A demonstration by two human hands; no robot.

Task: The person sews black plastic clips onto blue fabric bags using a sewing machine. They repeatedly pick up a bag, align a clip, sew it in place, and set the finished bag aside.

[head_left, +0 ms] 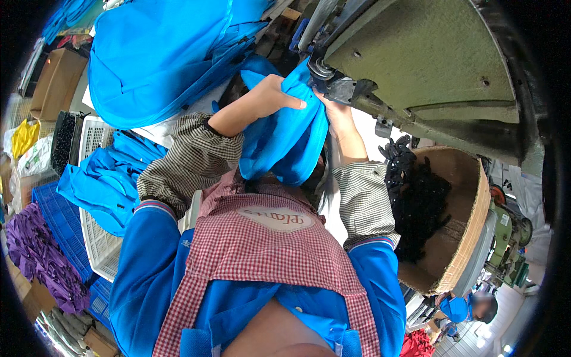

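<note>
So the work looks like it's being caught midway on one blue cloth piece (282,143), which is being held up just left of the green machine (428,59), with its top edge being brought right by the machine's metal head (345,90). On the grip front: the cloth is being pinched between thumb and fingers of the left hand (264,101), while the right hand (339,113) is being partly hidden behind the cloth and the machine's head, so whether it's being closed on the fabric honestly can't be told. A few small dark marks are being shown near the cloth's upper edge, but whether they're being counted as finished work can't be told either. Progress-wise, my guess is that this piece isn't being finished yet, since it's being kept in hand at the machine. A big blue stack (160,59) is being kept farther left of the machine, and more blue pieces (107,178) are being piled in a white basket (98,256) way out to its left; which pile is being treated as done and which as left over isn't being given away here. Below the machine, a heap of black strips (422,208) is being held in a cardboard box (467,244), and no strip is being seen on the cloth.
</note>
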